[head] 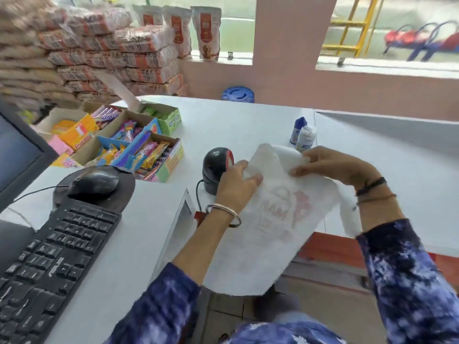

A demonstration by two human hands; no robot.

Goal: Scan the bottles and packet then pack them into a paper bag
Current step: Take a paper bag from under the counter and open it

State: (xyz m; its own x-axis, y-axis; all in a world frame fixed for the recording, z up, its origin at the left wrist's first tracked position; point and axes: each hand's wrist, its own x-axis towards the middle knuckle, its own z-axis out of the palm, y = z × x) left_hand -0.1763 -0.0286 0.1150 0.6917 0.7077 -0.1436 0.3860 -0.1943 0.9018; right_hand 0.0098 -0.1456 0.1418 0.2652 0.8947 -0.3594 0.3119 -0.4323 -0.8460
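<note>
2 hands are raised over the counter edge, and a white bag is held between them. Its top edge is pinched by the left hand, thumb over the front; the right hand is closed on the opposite edge, wrist bent inward. The mouth is only slightly parted (contents cannot be told). 2 bottles are stood touching just behind the bag, near the scanner. Sweets are held in open boxes at the left.
</note>
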